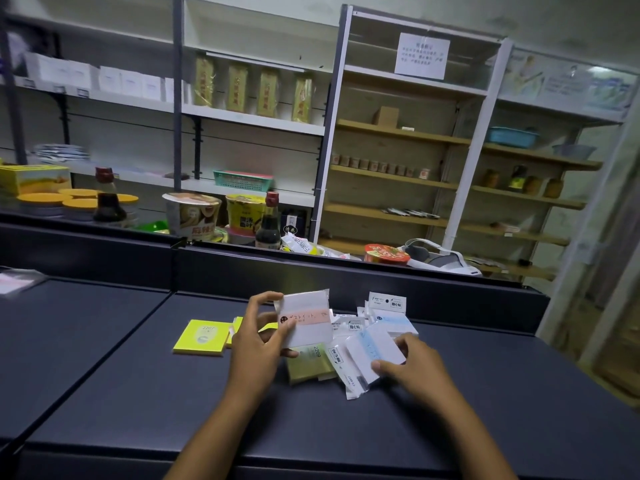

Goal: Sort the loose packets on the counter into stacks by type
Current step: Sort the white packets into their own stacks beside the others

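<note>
On the dark counter (138, 375) lies a heap of loose packets (349, 327). My left hand (258, 337) holds up a white packet with a pink band (306, 315), gripped at its left edge. Over on the right, my right hand (410, 365) grips a white packet with a blue band (372, 348) just above the heap. A bright yellow pad (201, 337) lies alone to the left. A pale green pad (308, 362) sits under the heap, partly hidden by my left hand. More white packets (389, 311) rest at the heap's back right.
A raised dark ledge (346, 268) runs behind the counter, with noodle cups (192, 214), sauce bottles (268, 223) and a red bowl (386, 254) beyond it. Shelving fills the background. A clear bag (17, 280) lies at the counter's far left.
</note>
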Demonstrator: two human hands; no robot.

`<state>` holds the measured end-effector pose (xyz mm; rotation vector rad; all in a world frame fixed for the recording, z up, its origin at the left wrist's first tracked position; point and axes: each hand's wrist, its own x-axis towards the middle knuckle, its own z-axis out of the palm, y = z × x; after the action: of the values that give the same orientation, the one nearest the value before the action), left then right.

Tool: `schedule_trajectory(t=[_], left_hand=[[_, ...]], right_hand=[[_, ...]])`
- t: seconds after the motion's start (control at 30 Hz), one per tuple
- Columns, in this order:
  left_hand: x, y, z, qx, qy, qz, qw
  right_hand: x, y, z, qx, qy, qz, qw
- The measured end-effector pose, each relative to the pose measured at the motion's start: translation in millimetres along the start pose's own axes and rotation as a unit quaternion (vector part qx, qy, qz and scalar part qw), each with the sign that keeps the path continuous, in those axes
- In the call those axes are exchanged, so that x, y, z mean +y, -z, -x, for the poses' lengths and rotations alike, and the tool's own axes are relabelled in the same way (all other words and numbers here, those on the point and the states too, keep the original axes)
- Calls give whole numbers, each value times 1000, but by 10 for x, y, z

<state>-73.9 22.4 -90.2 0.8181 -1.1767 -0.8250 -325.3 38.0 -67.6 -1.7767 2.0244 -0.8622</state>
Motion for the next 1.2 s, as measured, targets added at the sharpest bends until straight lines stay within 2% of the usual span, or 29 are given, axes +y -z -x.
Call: schedule_trajectory(t=[0.17, 0.4, 0.7, 0.83, 0.93, 1.03, 1.2], left_hand=[[-13, 5, -7, 3, 8, 4, 1000], [-11, 21, 10, 1, 10, 7, 1000], [48, 161, 157, 14, 0, -29, 999], [123, 371, 317, 15, 24, 9, 1000], [207, 651, 497, 14, 40, 38, 998], [357, 996, 644, 7, 38, 22, 999], [721, 1664, 817, 31, 16, 2, 999]], right_hand=[[2, 89, 57, 56, 7, -152, 987], [14, 51, 270, 131, 16, -350, 927], [-131, -240, 621, 122, 37, -399, 908], [-194, -383, 777, 130, 15, -462, 877], [-301, -464, 884, 129, -1, -519, 845], [-506, -568, 1003, 122, -7, -551, 825], [-1036, -878, 1257, 113, 7, -552, 826]])
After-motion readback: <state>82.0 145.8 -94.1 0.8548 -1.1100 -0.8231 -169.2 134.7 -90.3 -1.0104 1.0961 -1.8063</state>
